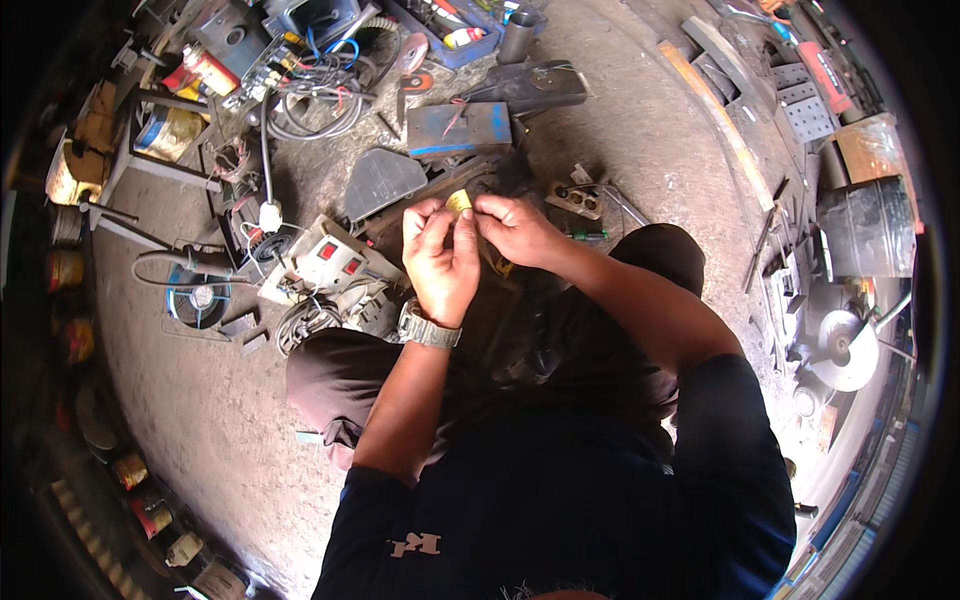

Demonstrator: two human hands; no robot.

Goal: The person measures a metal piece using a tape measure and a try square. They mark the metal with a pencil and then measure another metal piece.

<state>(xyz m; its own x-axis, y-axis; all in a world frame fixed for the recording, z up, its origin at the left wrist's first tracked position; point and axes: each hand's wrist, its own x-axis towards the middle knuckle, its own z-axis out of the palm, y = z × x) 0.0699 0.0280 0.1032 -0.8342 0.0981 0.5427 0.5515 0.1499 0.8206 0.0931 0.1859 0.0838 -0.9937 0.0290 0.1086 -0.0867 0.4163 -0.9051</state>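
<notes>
Both hands come together in front of my knees around a small flat yellow piece (459,202) with dark marks; its exact kind is too small to make out. My left hand (440,258), with a watch (430,326) on its wrist, pinches the piece between thumb and fingers. From the other side, my right hand (520,230) is closed with its fingertips at the piece's right edge. Something else yellow (499,263) shows under the right hand, mostly hidden. Just beyond the hands lie a grey metal plate (384,182) and a rectangular metal block (459,129) with blue edges.
A power strip (335,258) with red switches and coiled cable stands to the left, near a round blue-rimmed part (198,298). A socket block (575,199) lies right of my hands. Cables (312,105) and a blue crate (470,45) are farther off; a metal drum (868,228) stands right.
</notes>
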